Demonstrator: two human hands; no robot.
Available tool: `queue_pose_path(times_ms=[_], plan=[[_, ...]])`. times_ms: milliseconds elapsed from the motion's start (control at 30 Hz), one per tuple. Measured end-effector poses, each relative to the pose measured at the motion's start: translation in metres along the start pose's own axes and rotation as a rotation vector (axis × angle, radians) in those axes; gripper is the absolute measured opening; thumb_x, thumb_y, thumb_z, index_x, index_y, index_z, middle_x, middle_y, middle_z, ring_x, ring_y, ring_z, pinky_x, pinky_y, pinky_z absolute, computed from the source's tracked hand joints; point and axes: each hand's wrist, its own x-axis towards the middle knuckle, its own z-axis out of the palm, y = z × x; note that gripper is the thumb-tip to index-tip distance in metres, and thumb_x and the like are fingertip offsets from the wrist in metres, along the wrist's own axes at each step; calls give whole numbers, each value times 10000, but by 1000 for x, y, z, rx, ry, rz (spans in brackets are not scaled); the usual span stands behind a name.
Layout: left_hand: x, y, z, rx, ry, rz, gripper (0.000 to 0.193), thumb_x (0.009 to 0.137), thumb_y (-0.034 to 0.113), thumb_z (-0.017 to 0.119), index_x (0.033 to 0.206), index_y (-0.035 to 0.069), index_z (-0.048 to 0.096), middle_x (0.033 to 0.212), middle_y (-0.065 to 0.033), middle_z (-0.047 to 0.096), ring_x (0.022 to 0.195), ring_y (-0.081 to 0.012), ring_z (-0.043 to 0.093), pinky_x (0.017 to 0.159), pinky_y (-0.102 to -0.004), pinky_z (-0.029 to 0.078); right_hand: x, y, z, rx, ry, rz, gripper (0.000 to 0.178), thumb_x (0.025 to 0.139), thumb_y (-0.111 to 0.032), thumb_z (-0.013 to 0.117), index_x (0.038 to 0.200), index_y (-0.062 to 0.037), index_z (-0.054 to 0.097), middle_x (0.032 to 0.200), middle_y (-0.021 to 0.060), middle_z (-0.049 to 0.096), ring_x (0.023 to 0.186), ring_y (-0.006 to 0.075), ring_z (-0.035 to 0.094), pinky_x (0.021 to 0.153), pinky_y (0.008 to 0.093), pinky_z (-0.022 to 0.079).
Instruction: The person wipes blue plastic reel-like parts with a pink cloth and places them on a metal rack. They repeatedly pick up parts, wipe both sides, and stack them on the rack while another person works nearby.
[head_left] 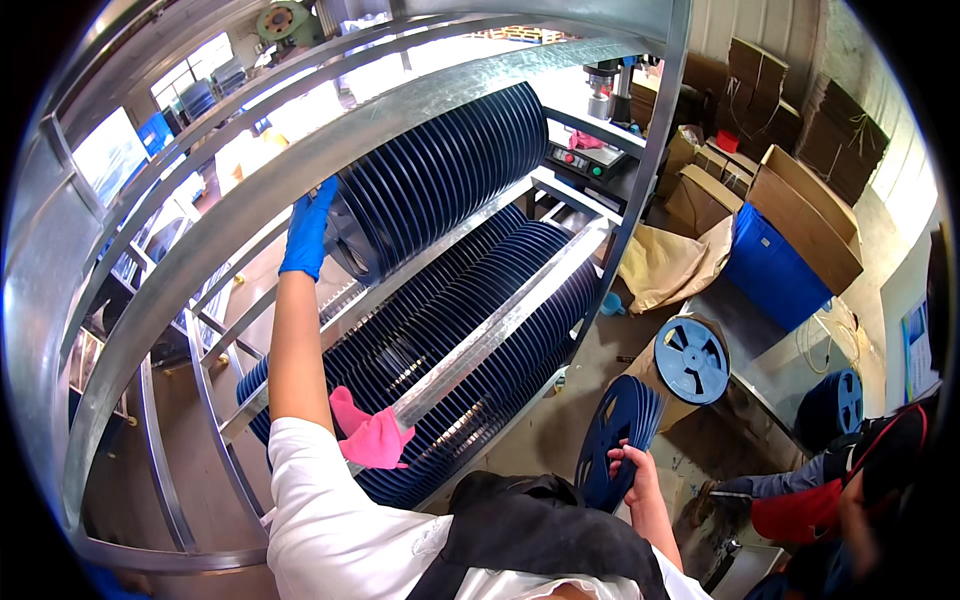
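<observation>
"Step in hand?"

"By my judgement, sorting discs at the rack [505, 317]. Left hand [311, 230], blue-gloved: fingers on the left end of the upper row [440, 170], near the rack's far edge. Gripping or not, cannot tell. Right hand [637, 475], bare: closed on a fan of discs [610, 430], outside the rack's near edge."

"Next move?"

"Probably calls for steadying that row end, keeping the fan gathered."

"Counts?"

"One upper row, one fan, one pink cloth [372, 440] at the near rail's left end. Individual discs overlap; no sure count."
</observation>
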Motion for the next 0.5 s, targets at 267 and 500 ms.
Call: queue_pose_path(times_ms=[267, 500], plan=[[23, -18, 12, 7, 111, 171, 655, 923, 483, 551, 1415, 75, 409, 1250, -118, 560, 1095, -204, 557, 915, -287, 440, 0, -10, -33, 57, 8, -75, 242, 827, -213, 663, 972, -55, 551, 700, 39, 566, 557, 153, 537, 524, 318, 480], [74, -87, -112, 88, -44, 323, 493, 981, 254, 432, 1424, 47, 371, 1322, -51, 443, 1137, -160, 452, 936, -306, 393, -5, -40, -36, 333, -301, -78, 286, 963, -357, 492, 969, -72, 516, 629, -6, 393, 505, 112, 381, 481, 266, 326]])
